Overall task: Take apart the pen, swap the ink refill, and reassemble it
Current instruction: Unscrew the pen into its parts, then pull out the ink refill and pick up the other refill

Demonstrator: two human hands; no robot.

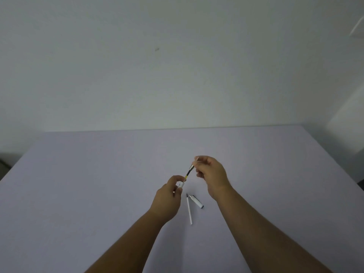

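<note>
Left hand (169, 196): pinching white barrel (180, 184).
Right hand (211, 172): pinching dark refill (189, 171), half inside the barrel.
Table (98, 194): white refill (189, 210), cap (197, 201) lying loose.
Progress: disassembled; swap probably midway, direction unclear; reassembly left.

At frame centre, the left hand (171, 196) grips a white pen barrel (180, 184) while the right hand (211, 174) pinches a dark refill (189, 173) entering it. Below them, a white refill (189, 210) and pen cap (197, 201) lie on the lilac table (78, 194).
</note>
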